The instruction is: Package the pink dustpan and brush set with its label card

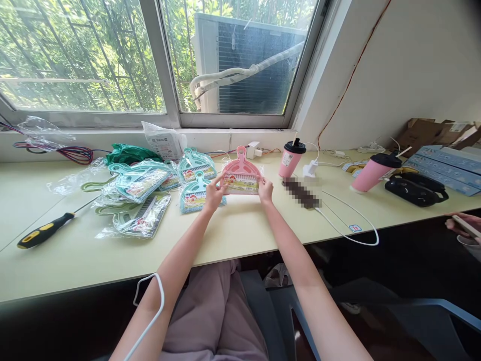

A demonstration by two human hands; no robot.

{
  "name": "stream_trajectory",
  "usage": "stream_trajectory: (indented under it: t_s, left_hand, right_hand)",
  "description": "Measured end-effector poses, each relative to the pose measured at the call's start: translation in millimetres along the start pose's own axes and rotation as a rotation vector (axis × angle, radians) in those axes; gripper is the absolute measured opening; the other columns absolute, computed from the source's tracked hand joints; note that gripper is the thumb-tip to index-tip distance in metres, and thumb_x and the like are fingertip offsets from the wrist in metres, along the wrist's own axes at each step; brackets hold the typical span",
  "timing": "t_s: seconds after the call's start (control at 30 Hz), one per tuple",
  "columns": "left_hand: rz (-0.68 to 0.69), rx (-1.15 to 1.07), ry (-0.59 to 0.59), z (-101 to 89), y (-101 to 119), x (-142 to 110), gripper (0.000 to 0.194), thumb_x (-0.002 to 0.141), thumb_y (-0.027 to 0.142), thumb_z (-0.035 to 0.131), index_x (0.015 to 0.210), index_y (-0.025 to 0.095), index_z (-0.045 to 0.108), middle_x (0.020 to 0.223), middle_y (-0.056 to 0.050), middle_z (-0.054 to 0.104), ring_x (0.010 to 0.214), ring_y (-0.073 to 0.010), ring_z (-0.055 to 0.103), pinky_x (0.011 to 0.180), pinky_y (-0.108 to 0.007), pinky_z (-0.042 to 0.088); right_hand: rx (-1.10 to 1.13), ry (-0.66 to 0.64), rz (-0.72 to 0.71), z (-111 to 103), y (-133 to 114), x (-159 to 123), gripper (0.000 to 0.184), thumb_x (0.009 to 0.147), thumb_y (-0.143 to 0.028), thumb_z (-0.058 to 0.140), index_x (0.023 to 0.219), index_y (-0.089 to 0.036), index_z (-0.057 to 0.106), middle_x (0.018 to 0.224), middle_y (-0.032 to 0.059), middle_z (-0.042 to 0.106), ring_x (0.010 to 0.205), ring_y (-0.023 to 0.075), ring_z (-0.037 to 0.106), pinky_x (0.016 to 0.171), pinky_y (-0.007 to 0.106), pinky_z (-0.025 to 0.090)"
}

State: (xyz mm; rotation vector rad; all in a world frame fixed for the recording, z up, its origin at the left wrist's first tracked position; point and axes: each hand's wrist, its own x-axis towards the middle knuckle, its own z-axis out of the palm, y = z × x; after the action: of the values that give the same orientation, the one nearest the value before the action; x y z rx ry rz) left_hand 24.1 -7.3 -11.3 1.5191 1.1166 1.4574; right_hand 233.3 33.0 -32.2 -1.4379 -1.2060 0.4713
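Observation:
A pink mini dustpan and brush set [241, 170] in clear plastic wrap is held up at the middle of the table, its handle pointing away from me. My left hand [215, 194] pinches its left edge, and my right hand [265, 190] grips the right edge. Just left of it, a turquoise set [196, 194] lies near my left hand, with another turquoise set [195, 164] behind. Further left is a pile of wrapped sets, a blue one [141, 180] lying over a green one [139, 216].
A screwdriver [48, 229] lies at the left. To the right stand a pink cup [291, 159], a second pink cup [376, 173] and a black case [415, 188]. A white cable [370, 242] loops near the table edge. Another person's hand [464, 223] holds a phone at far right.

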Motion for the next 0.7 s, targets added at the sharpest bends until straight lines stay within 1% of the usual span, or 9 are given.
stream_trajectory:
  t_s: [0.07,0.13,0.23,0.3,0.37,0.43,0.5,0.63,0.7]
  left_hand:
    - [-0.067,-0.061,0.094,1.1,-1,0,0.076,0.076,0.027,0.07,0.148,0.025,0.046,0.117,-0.008,0.068,0.079,-0.0159,0.065,0.067,-0.031,0.061]
    - [-0.152,-0.104,0.148,-0.8,-4,3,0.084,0.073,0.022,0.069,0.151,0.023,0.039,0.108,-0.007,0.07,0.079,-0.0164,0.066,0.067,-0.031,0.06]
    - [-0.23,-0.13,0.154,-8.2,-9,7,0.07,0.07,0.023,0.07,0.138,0.016,0.055,0.1,-0.008,0.071,0.079,-0.0185,0.067,0.066,-0.032,0.06]
    - [-0.244,-0.155,0.142,-14.3,-11,9,0.057,0.069,0.025,0.072,0.125,0.013,0.065,0.101,-0.009,0.071,0.079,-0.0196,0.067,0.064,-0.033,0.06]
    - [-0.258,-0.189,0.118,-19.5,-12,11,0.049,0.069,0.029,0.073,0.115,0.012,0.069,0.102,-0.01,0.072,0.079,-0.02,0.067,0.062,-0.032,0.059]
    - [-0.27,-0.195,0.094,-22.3,-14,12,0.044,0.073,0.036,0.073,0.109,0.011,0.07,0.1,-0.01,0.072,0.08,-0.0202,0.067,0.062,-0.031,0.058]
    - [-0.286,-0.156,0.107,-22.8,-17,14,0.041,0.077,0.041,0.07,0.105,0.011,0.07,0.097,-0.01,0.071,0.082,-0.0208,0.066,0.063,-0.03,0.057]
    - [-0.364,-0.025,0.201,-19.7,-23,18,0.033,0.084,0.036,0.064,0.109,0.014,0.063,0.105,-0.012,0.067,0.088,-0.0218,0.065,0.065,-0.031,0.056]
    - [-0.393,-0.009,0.202,-18.1,-25,18,0.033,0.087,0.034,0.06,0.114,0.016,0.058,0.113,-0.013,0.063,0.091,-0.0221,0.064,0.065,-0.031,0.057]
  right_hand:
    - [0.024,-0.02,0.006,2,-2,-1,0.066,0.082,-0.083,0.036,0.066,-0.021,0.051,0.062,0.0016,0.055,0.062,0.015,0.046,0.06,0.027,0.039]
    - [0.081,-0.061,0.021,3,-3,-3,0.067,0.081,-0.083,0.038,0.07,-0.019,0.055,0.065,0.003,0.058,0.066,0.0164,0.052,0.06,0.027,0.044]
    - [0.25,-0.239,0.059,3,-5,-4,0.063,0.076,-0.079,0.055,0.085,-0.017,0.063,0.078,0.0052,0.065,0.07,0.0188,0.061,0.058,0.03,0.054]
    - [0.361,-0.387,0.092,2,-5,-4,0.06,0.066,-0.068,0.075,0.097,-0.018,0.064,0.088,0.0059,0.069,0.073,0.0197,0.066,0.057,0.033,0.06]
    - [0.416,-0.457,0.118,2,-4,-4,0.061,0.056,-0.055,0.088,0.1,-0.019,0.064,0.094,0.0057,0.07,0.076,0.02,0.068,0.058,0.035,0.064]
    - [0.434,-0.452,0.133,2,-2,-3,0.058,0.055,-0.049,0.09,0.097,-0.018,0.065,0.093,0.0052,0.071,0.077,0.02,0.069,0.059,0.035,0.065]
    - [0.444,-0.441,0.143,4,-1,-4,0.053,0.06,-0.049,0.087,0.097,-0.018,0.066,0.091,0.0051,0.072,0.077,0.0199,0.069,0.057,0.035,0.066]
    - [0.447,-0.448,0.149,8,-1,-7,0.045,0.069,-0.048,0.081,0.098,-0.017,0.066,0.09,0.0055,0.072,0.073,0.0192,0.069,0.053,0.034,0.064]
    - [0.446,-0.453,0.14,10,-1,-9,0.042,0.071,-0.048,0.078,0.097,-0.017,0.066,0.089,0.0054,0.072,0.07,0.0182,0.069,0.052,0.033,0.063]
